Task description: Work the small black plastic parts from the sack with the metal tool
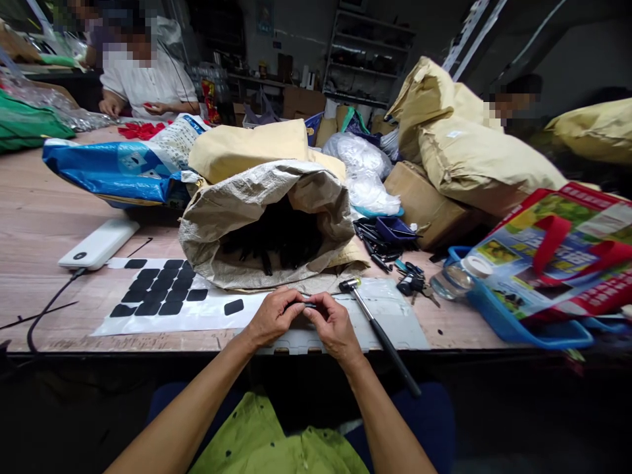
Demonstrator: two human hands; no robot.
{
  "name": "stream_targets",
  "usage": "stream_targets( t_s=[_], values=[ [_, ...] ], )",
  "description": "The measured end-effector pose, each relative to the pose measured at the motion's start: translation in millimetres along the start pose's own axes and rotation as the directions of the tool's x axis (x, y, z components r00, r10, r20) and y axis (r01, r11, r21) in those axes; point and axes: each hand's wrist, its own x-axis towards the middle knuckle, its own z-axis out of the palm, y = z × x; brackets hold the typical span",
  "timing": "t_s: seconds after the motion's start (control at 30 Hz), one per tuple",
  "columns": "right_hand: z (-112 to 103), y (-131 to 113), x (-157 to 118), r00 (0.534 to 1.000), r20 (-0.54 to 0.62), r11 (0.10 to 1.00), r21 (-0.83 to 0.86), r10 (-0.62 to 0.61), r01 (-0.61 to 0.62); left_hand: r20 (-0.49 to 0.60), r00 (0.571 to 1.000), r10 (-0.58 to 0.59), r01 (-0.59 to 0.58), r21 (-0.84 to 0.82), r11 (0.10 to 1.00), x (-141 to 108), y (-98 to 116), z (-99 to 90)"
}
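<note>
Close together at the table's front edge, my left hand (275,315) and my right hand (334,324) are both closed in a pinch. Between their fingertips is a small dark thin piece (308,304), mostly hidden by the fingers, so its kind does not show. Right behind the hands lies a paper-lined sack (222,217), its mouth facing me, with dark, slender pieces (269,247) inside. A hammer (378,329) with a black handle rests right of my right hand, its handle jutting over the edge. On the left, black rounded patches (162,288) lie on a white sheet (212,315).
A white power bank (99,245) with a cable lies at left. Keys (415,283), black parts (378,247) and a blue basket (523,329) with a clear bottle (459,276) and a colourful bag (557,250) are at right. Bulging sacks (484,158) stand behind. A person (148,85) sits across the table.
</note>
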Motion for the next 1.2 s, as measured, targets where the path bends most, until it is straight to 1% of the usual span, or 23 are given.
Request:
stream_targets(
  t_s=[0.07,0.17,0.3,0.4,0.47,0.53,0.6,0.63,0.67,0.7,0.77,0.8,0.83,0.87,0.9,0.97,1.0,1.03,1.07,1.1,1.13,1.17,1.2],
  values=[
    [1.4,-0.7,-1.8,0.999,-0.015,0.997,-0.062,-0.043,0.042,-0.011,1.0,0.014,-0.014,0.041,0.999,0.4,0.0,1.1],
    [3.9,-1.8,-4.9,0.994,-0.045,0.987,-0.13,-0.099,0.092,-0.008,1.0,0.028,-0.028,0.037,0.999,-0.1,-0.8,2.0],
    [5.0,-2.0,-5.7,0.994,-0.046,0.986,-0.137,-0.101,0.094,0.021,1.0,0.014,-0.014,0.01,1.0,-0.7,-2.5,2.4],
    [2.7,-0.6,-3.3,0.998,-0.037,0.997,-0.051,-0.06,0.058,0.006,1.0,-0.012,0.013,-0.036,0.999,1.5,-2.5,1.7],
    [-0.4,1.4,-1.6,0.999,-0.031,0.998,0.034,-0.043,0.044,-0.026,1.0,-0.003,0.001,-0.064,0.998,2.3,0.6,-0.3],
    [-4.1,4.6,-0.6,0.998,-0.039,0.989,0.136,-0.051,0.056,-0.065,0.998,0.022,-0.026,-0.064,0.998,-1.6,8.5,-2.7],
    [-7.2,8.5,-0.4,0.995,-0.079,0.969,0.236,-0.053,0.071,-0.078,0.996,0.047,-0.051,-0.049,0.997,-13.9,20.9,-2.3],
    [-8.1,10.4,-0.3,0.994,-0.105,0.959,0.273,-0.043,0.07,-0.052,0.997,0.057,-0.06,-0.05,0.997,-23.6,27.5,0.3],
    [-8.7,12.0,-0.2,0.991,-0.128,0.953,0.296,-0.026,0.063,0.011,0.998,0.067,-0.067,-0.061,0.996,-35.5,33.2,5.0],
    [-8.8,13.2,0.0,0.99,-0.144,0.95,0.307,-0.01,0.054,0.101,0.992,0.081,-0.074,-0.075,0.994,-48.8,36.9,12.0],
    [-8.3,14.0,0.7,0.989,-0.148,0.951,0.305,0.006,0.041,0.307,0.948,0.082,-0.056,-0.092,0.994,-77.0,35.2,32.3],
    [-7.9,13.7,1.2,0.99,-0.142,0.953,0.299,0.005,0.038,0.382,0.923,0.042,-0.016,-0.073,0.997,-90.3,28.8,44.8],
    [-7.5,13.1,1.7,0.991,-0.134,0.955,0.293,0.001,0.039,0.43,0.902,-0.041,0.059,-0.029,0.998,-102.3,18.9,58.0],
    [-7.2,12.3,2.2,0.992,-0.128,0.957,0.286,-0.004,0.041,0.446,0.878,-0.172,0.172,0.041,0.984,-112.5,6.0,71.2],
    [-6.9,11.4,2.5,0.992,-0.127,0.96,0.277,-0.01,0.045,0.451,0.834,-0.318,0.294,0.126,0.948,-120.9,-8.7,83.4],
    [-6.6,10.2,2.9,0.991,-0.131,0.965,0.255,-0.024,0.057,0.449,0.706,-0.548,0.474,0.275,0.836,-132.6,-38.7,103.1],
    [-6.5,9.9,2.8,0.991,-0.133,0.967,0.245,-0.032,0.064,0.452,0.64,-0.621,0.526,0.331,0.783,-136.3,-51.2,109.8],
    [-6.4,9.9,2.6,0.99,-0.135,0.969,0.236,-0.04,0.071,0.459,0.587,-0.666,0.554,0.373,0.745,-139.0,-60.6,114.3],
    [-6.2,10.1,2.3,0.989,-0.138,0.971,0.227,-0.05,0.081,0.468,0.557,-0.686,0.561,0.398,0.726,-140.8,-66.1,116.5],
    [-6.0,10.4,1.9,0.988,-0.141,0.972,0.218,-0.061,0.091,0.479,0.547,-0.686,0.552,0.409,0.726,-141.8,-67.1,116.8],
    [-5.7,10.7,1.4,0.987,-0.146,0.973,0.207,-0.072,0.102,0.492,0.557,-0.669,0.531,0.408,0.742,-141.9,-63.4,115.1],
    [-5.4,11.0,0.8,0.985,-0.15,0.975,0.193,-0.084,0.113,0.506,0.587,-0.632,0.495,0.394,0.774,-141.1,-55.1,111.7],
    [-5.0,11.2,0.2,0.984,-0.152,0.977,0.177,-0.096,0.123,0.518,0.635,-0.573,0.441,0.366,0.819,-138.9,-42.9,106.6]
  ],
)
